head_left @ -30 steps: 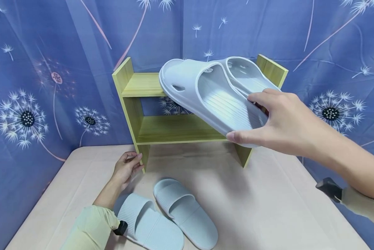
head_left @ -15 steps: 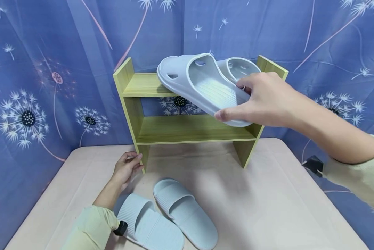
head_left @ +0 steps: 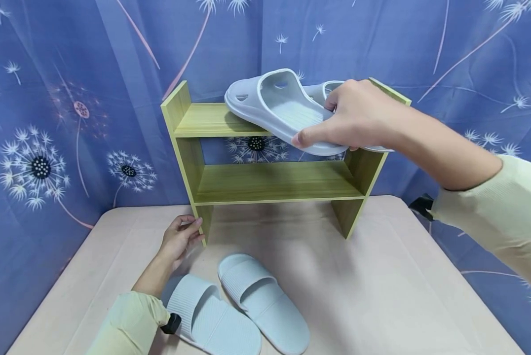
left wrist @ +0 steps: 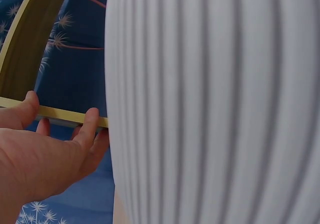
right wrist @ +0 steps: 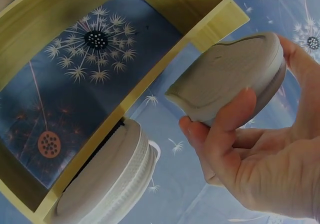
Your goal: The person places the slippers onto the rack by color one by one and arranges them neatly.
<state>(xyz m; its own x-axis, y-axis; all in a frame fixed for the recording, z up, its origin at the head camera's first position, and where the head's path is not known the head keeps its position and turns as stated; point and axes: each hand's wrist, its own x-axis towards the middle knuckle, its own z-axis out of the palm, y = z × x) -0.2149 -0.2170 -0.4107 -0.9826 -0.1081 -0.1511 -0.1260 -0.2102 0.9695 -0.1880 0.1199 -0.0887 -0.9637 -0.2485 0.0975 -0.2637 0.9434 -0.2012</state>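
Right grip (head_left: 359,112) holds a slipper (head_left: 287,111) heel-end, toe free ahead; left grip (head_left: 178,240) pinches the rack (head_left: 279,182), probably steadying it.

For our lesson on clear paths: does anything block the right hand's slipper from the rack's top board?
Nothing visible does. The right hand holds the slipper with its toe over the top board; another slipper is beside it, not between.
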